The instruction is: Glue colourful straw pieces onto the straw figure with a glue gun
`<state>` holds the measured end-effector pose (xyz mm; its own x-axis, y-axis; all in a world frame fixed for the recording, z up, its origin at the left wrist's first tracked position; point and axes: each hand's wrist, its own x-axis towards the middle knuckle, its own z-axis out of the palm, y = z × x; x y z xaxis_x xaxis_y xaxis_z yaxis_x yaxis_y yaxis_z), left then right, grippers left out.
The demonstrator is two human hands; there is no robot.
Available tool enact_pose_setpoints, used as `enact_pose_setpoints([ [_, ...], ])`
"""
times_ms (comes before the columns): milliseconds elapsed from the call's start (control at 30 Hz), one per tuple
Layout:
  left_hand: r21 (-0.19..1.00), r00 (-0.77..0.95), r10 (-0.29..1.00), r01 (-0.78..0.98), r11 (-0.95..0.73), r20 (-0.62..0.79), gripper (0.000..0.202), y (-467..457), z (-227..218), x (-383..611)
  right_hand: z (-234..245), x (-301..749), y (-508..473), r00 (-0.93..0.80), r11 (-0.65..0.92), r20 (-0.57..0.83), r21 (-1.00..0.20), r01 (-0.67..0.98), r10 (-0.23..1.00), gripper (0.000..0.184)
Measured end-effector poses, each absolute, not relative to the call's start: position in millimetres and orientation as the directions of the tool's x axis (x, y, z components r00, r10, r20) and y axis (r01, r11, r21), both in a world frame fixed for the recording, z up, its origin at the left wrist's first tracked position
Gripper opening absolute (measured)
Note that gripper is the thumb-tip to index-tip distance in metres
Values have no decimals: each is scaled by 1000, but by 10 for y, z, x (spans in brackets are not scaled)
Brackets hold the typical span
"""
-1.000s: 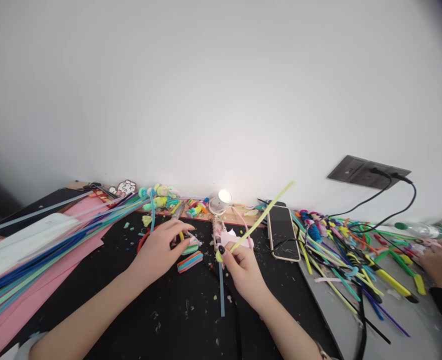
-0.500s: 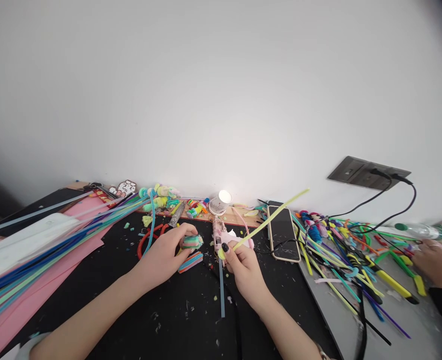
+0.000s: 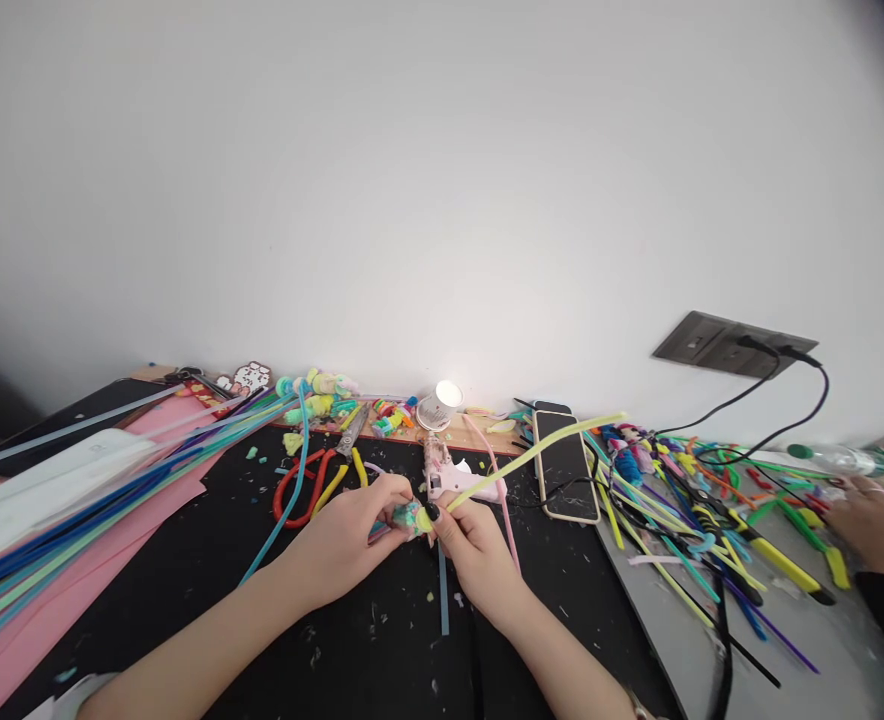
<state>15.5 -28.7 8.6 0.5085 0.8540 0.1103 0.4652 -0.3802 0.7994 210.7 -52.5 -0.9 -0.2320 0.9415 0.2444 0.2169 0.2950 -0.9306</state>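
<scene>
My left hand (image 3: 352, 535) is closed around a small striped fuzzy bundle (image 3: 406, 518), pinched between thumb and fingers at the middle of the black mat (image 3: 352, 640). My right hand (image 3: 472, 545) pinches the near end of a long yellow-green pipe cleaner (image 3: 539, 450), pressed against that bundle. The pipe cleaner runs up and right over a phone (image 3: 562, 465). Both hands touch at the bundle. A pink glue gun (image 3: 449, 480) lies just behind them.
Red and yellow-handled pliers (image 3: 314, 478) lie left of my hands. Long coloured pipe cleaners (image 3: 74, 520) on pink paper fill the left; a tangle of them (image 3: 697, 500) covers the right. Another person's hand (image 3: 873, 520) rests at the far right. Cables run from a wall socket (image 3: 734, 345).
My left hand picked up the striped bundle and carried it right to my right hand. The pipe cleaner's far end dropped lower and its near end now meets the bundle.
</scene>
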Motion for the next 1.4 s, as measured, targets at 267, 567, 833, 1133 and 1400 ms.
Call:
enact_pose_setpoints([
  [267, 790, 452, 878, 476, -386, 157, 16, -285, 49, 181, -20, 2110, -514, -186, 280, 239, -929, 243, 953, 36],
  [567, 677, 227, 949, 664, -317, 221, 16, -86, -52, 48, -92, 2133, -471, -99, 245, 230, -954, 176, 968, 40],
  [833, 754, 456, 830, 408, -515, 321, 17, -309, 125, 173, -16, 2074, -548, -124, 338, 317, -909, 243, 940, 37],
  [1133, 884, 566, 810, 287, -368, 154, 32, -334, 118, 243, -57, 2033, -576, -239, 393, 343, -895, 212, 909, 40],
  [1400, 932, 613, 788, 247, -265, 62, 31, -300, 177, 207, -88, 2059, -585, -262, 318, 274, -938, 140, 925, 56],
])
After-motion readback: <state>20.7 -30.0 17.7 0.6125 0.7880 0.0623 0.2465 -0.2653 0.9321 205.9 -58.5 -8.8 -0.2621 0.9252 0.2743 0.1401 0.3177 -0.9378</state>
